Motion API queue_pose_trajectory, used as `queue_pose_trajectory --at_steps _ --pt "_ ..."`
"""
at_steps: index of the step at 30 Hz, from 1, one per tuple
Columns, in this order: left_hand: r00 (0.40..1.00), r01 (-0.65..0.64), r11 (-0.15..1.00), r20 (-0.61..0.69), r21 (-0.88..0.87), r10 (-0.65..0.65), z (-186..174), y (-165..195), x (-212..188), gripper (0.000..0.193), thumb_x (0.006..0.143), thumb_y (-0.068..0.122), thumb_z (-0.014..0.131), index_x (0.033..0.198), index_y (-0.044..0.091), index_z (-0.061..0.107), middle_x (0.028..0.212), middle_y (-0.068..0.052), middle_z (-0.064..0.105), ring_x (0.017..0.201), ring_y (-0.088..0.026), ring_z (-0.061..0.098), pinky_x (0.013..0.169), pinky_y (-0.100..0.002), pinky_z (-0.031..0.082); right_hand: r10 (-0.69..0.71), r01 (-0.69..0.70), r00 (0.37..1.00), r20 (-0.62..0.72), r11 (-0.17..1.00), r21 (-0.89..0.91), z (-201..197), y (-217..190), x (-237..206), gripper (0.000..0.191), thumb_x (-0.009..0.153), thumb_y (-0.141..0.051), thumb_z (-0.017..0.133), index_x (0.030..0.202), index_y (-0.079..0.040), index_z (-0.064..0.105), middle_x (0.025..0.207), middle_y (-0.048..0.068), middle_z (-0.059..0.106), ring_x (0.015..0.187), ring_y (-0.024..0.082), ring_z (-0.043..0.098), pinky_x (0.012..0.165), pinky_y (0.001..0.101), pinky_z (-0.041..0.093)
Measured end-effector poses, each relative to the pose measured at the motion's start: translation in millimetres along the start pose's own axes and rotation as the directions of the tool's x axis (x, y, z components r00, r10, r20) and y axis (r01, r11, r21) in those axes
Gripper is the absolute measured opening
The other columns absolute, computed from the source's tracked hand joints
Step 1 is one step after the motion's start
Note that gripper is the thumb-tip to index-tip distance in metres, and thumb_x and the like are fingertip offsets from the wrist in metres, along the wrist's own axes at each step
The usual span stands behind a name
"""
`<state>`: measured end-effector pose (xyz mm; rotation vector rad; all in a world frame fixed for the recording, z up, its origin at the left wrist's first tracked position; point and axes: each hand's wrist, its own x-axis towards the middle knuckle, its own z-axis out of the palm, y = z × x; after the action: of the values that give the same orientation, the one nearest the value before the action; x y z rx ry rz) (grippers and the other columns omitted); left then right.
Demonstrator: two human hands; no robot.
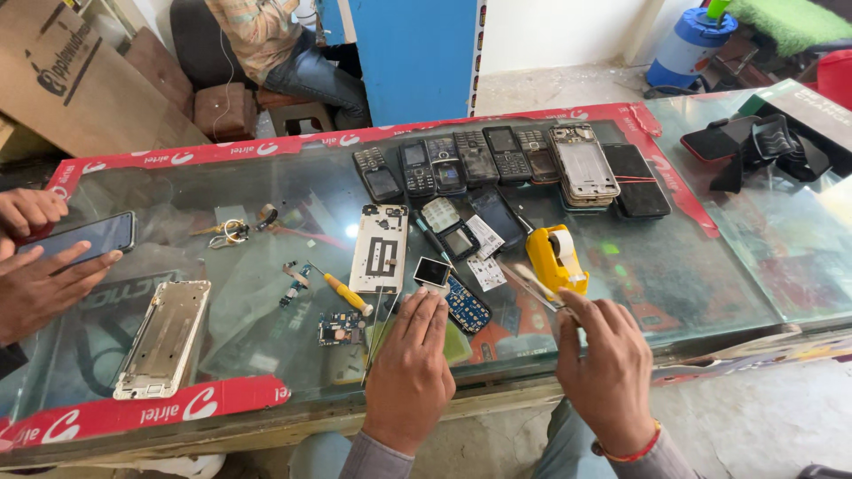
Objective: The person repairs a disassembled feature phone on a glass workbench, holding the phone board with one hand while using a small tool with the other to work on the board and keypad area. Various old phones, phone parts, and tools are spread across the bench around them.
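Observation:
My left hand (410, 365) lies flat on the glass counter (674, 275), fingers stretched out, holding nothing. Its fingertips reach a blue circuit board (467, 306) and a small square screen (432, 270). A greenish piece (458, 344) pokes out from under the hand. My right hand (605, 365) is closed on thin metal tweezers (535, 286), whose tips point up and left towards a yellow tape dispenser (556, 257). A white phone frame (380, 250) and a yellow-handled screwdriver (347, 294) lie just left of my left hand.
Keypad phones (461, 164) and larger handsets (586, 167) line the far edge. A silver phone frame (165, 337) lies front left. Another person's hands (40, 279) hold a smartphone (84, 238) at the left. A small board (339, 330), keys (232, 232) and black cases (763, 146) are also here.

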<state>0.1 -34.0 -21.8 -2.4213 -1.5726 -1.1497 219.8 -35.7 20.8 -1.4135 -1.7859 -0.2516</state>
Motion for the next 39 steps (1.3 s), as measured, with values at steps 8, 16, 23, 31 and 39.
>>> queue_pose_trajectory --at_steps 8,16,23,31,39 --pt "1.000 -0.005 1.000 0.002 0.010 0.005 0.8 -0.5 -3.2 0.055 0.080 0.002 0.057 0.133 -0.011 0.058 0.141 -0.022 0.058 0.138 -0.036 0.050 0.116 -0.043 0.040 0.014 -0.014 1.000 -0.008 0.999 -0.044 20.2 -12.6 0.0 0.013 0.088 -0.004 0.071 0.095 -0.003 0.061 0.085 0.012 0.066 0.076 0.034 0.060 0.069 0.0467 0.046" --pt "0.999 -0.034 0.999 -0.010 0.038 0.034 1.7 0.5 -3.8 0.055 0.079 0.002 0.056 0.132 -0.011 0.058 0.141 -0.023 0.057 0.138 -0.037 0.050 0.119 -0.045 0.038 -0.092 0.088 0.995 -0.025 0.987 -0.134 20.9 -11.9 3.9 0.015 0.087 -0.005 0.072 0.101 -0.004 0.067 0.088 0.009 0.066 0.080 0.031 0.058 0.073 0.0452 0.045" --pt "0.999 -0.033 0.999 -0.002 0.039 0.033 1.5 0.2 -5.8 0.055 0.080 0.004 0.056 0.133 -0.011 0.058 0.141 -0.023 0.057 0.138 -0.038 0.049 0.118 -0.045 0.039 -0.134 0.147 0.987 0.086 0.976 -0.163 15.0 -7.5 9.7 0.021 0.080 -0.002 0.071 0.101 -0.005 0.069 0.085 0.008 0.064 0.082 0.030 0.058 0.073 0.0448 0.044" --pt "0.999 -0.035 0.998 0.000 0.048 0.035 3.3 0.2 -7.9 0.055 0.082 0.006 0.056 0.134 -0.011 0.057 0.141 -0.023 0.057 0.137 -0.038 0.050 0.117 -0.045 0.038 -0.155 0.176 0.982 0.104 0.958 -0.228 11.5 12.4 20.9 0.030 0.077 0.003 0.068 0.105 -0.007 0.070 0.088 0.008 0.065 0.085 0.029 0.061 0.075 0.0447 0.047" --pt "0.999 -0.033 0.998 0.006 0.052 0.033 5.2 0.6 -9.1 0.054 0.083 0.006 0.056 0.134 -0.011 0.058 0.141 -0.023 0.057 0.137 -0.038 0.049 0.117 -0.045 0.039 -0.166 0.174 0.981 0.098 0.981 -0.089 8.5 24.5 19.7 0.026 0.082 0.002 0.070 0.106 -0.007 0.070 0.093 0.007 0.068 0.087 0.030 0.062 0.078 0.0451 0.050"
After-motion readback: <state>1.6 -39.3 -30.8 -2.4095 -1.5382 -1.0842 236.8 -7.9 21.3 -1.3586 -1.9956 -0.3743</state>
